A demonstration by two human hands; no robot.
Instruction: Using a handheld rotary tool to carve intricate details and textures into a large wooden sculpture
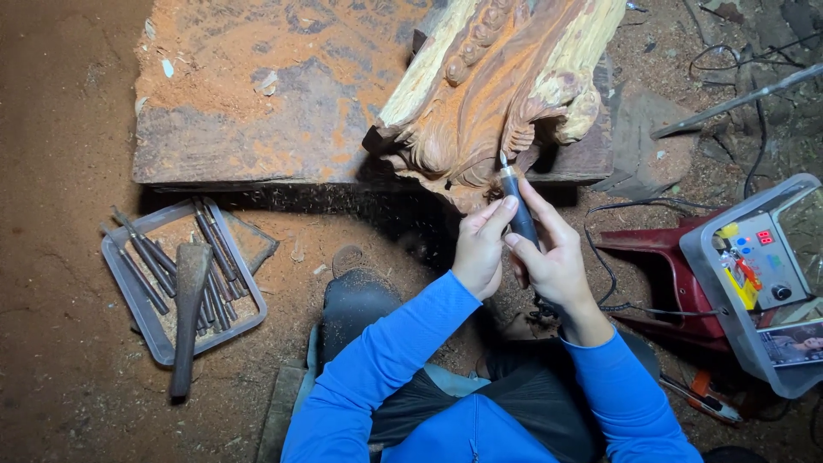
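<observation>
The wood carving [501, 81] runs off the top edge of the frame, so its upper part is unseen, and the tip of the rotary tool [517, 206] is too small to make out where it meets the wood. The right hand [553, 257] covers the tool's lower body. At the right edge, the grey control box [759, 274] is cut off, and its small display cannot be read.

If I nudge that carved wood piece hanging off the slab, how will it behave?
The carved wood block looks thick and solid, so probably heavy and stiff. Its carved end overhangs the dusty slab, so it might tip if pushed outward. The thin carved curls near the rotary tool seem fragile.
</observation>
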